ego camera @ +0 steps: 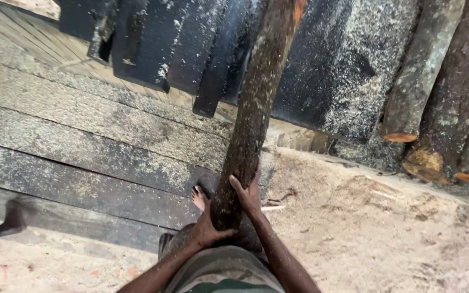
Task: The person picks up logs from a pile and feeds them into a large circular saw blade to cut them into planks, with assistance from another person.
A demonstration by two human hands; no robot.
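While both hands (229,217) grip it, rough-barked log (253,108) stands tilted

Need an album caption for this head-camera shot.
Both hands, left hand and right hand, grip a rough log above sawdust-covered planks.

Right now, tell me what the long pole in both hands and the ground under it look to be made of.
Pole: seemingly raw wood, a rough, mottled log with bark. Ground: pale loose sawdust, apparently. Left hand and right hand grip its near end.
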